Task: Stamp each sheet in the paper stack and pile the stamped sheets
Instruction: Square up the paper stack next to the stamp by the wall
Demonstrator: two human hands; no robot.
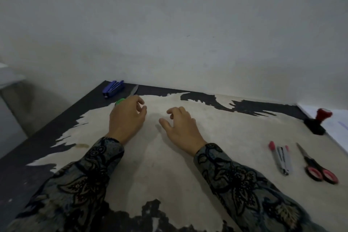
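Two hands sit over the middle of the counter (169, 175), both w/ patterned dark sleeves (244, 181). Left hand (127, 118) is towards the far left, fingers loosely curled, holding nothing; it hides part of a green-handled tool (120, 101) whose metal blade pokes out past the fingers (can't tell if hand touches it). Right hand (180, 124) is just beside the left one, palm down, fingers relaxed and a bit spread, tips resting on or just above the counter, gripping nothing.

Stamp (318, 120), red knob on a black base, stands upright at the far right, well apart from both hands. Its base is at the edge of the white paper stack (337, 128), which lies along the right edge and is cut off by the frame.

Near right: pink-capped stapler-like tool (281, 158) lying flat, and next to it scissors (318, 165) w/ pink-and-black handles, blades closed, pointing far. Far left corner: blue stapler (113, 88) near the wall (169, 24).

Counter top is dark w/ a big worn pale patch across most of it.
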